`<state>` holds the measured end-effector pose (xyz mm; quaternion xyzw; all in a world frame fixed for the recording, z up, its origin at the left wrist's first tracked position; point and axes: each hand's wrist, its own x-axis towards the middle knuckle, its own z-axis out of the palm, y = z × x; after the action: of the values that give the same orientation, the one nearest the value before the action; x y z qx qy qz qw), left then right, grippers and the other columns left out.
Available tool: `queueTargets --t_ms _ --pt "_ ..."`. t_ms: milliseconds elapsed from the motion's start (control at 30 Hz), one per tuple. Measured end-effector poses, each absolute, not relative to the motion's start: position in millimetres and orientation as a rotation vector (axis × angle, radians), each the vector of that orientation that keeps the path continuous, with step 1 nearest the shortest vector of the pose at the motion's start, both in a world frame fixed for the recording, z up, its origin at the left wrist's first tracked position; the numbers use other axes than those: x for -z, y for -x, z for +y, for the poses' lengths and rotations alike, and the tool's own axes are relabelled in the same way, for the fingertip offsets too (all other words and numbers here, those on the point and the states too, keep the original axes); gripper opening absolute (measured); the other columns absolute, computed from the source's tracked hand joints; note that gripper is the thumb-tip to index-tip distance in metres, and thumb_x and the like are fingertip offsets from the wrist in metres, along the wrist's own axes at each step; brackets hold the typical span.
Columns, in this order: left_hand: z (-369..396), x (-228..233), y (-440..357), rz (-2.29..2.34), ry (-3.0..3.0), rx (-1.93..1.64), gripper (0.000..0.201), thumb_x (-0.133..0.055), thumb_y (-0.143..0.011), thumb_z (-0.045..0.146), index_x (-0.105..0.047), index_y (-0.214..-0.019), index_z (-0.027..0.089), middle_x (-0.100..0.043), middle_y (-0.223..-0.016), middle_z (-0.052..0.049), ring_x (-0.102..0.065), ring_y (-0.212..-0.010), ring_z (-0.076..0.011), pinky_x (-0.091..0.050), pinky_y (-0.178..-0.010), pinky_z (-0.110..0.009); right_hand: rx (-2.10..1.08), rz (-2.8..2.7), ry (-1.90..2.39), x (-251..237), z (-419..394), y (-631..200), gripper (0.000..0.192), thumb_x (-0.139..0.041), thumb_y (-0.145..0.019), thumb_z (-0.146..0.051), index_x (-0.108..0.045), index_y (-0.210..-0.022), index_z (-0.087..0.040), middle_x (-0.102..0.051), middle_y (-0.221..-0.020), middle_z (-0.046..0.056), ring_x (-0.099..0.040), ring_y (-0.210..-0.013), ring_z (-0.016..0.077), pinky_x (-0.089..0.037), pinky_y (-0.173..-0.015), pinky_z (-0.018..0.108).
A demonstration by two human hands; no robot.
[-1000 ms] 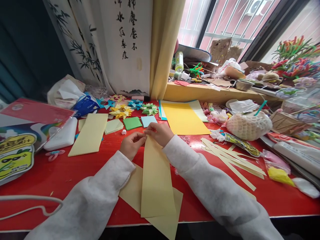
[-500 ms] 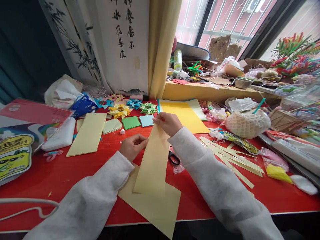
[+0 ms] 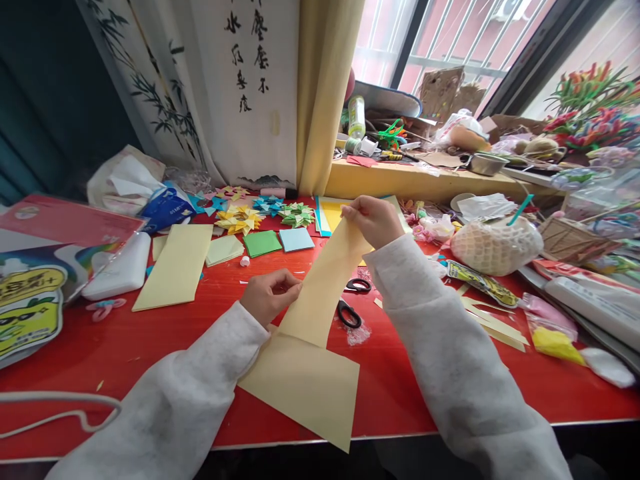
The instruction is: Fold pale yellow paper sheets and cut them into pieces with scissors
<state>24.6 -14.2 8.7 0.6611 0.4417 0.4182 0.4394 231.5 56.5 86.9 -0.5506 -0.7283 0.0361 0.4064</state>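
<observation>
A long pale-yellow paper strip point(image 3: 320, 287) slants up from the middle of the red table. My right hand point(image 3: 375, 220) pinches its upper end, raised off the tabletop. At the strip's left edge my left hand point(image 3: 270, 297) is closed, thumb and fingertips pinching the paper. Below them lies a larger pale-yellow sheet point(image 3: 310, 387), one corner reaching the table's front edge. The strip's lower end meets this sheet's upper edge; which lies on top I cannot tell. Black-handled scissors point(image 3: 349, 313) rest right of the strip, their blades hidden.
Behind my left hand are a cream paper stack point(image 3: 175, 267), green squares point(image 3: 263, 243), light-blue squares point(image 3: 297, 239) and folded paper stars point(image 3: 239, 219). Cut strips point(image 3: 495, 320) and a net-wrapped cup point(image 3: 497, 240) stand right. A white cable point(image 3: 60, 400) lies front left.
My right hand has moved right and up, drawing the strip's upper end along and its lower end off the larger sheet. More of the scissors shows. My left hand has barely shifted.
</observation>
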Motion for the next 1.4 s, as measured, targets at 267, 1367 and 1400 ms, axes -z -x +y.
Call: queueTargets --t_ms 267,1367,1400 --pt "-18 -18 -27 1.130 -1.698 -1.059 0.014 -0.058 -0.065 0.030 -0.057 -0.061 0.016 -0.061 -0.061 -0.001 -0.055 -0.058 -0.0135 -0.046 -0.056 -0.023 -0.007 -1.701 1.424 -103 57 -259 0.023 -0.052 -0.072 -0.038 -0.060 -0.066 -0.017 -0.057 -0.061 0.001 -0.051 -0.060 0.0137 -0.036 -0.056 0.026" --pt "-7 -13 -12 1.112 -2.478 -1.442 0.011 -0.050 -0.074 0.020 -0.061 -0.075 0.017 -0.065 -0.068 -0.001 -0.059 -0.056 -0.0095 -0.048 -0.057 -0.019 0.446 -2.813 1.100 -81 9 -182 0.017 -0.046 -0.077 -0.016 -0.063 -0.072 -0.017 -0.065 -0.064 0.003 -0.059 -0.068 0.0174 -0.035 -0.071 0.029" --pt "-7 -13 -12 1.095 -2.497 -1.477 0.010 -0.050 -0.074 0.020 -0.060 -0.074 0.017 -0.065 -0.067 -0.001 -0.058 -0.054 -0.0089 -0.048 -0.056 -0.018 0.461 -2.816 1.097 -82 8 -181 0.017 -0.046 -0.077 -0.016 -0.062 -0.072 -0.018 -0.065 -0.063 0.002 -0.059 -0.066 0.0170 -0.034 -0.071 0.029"
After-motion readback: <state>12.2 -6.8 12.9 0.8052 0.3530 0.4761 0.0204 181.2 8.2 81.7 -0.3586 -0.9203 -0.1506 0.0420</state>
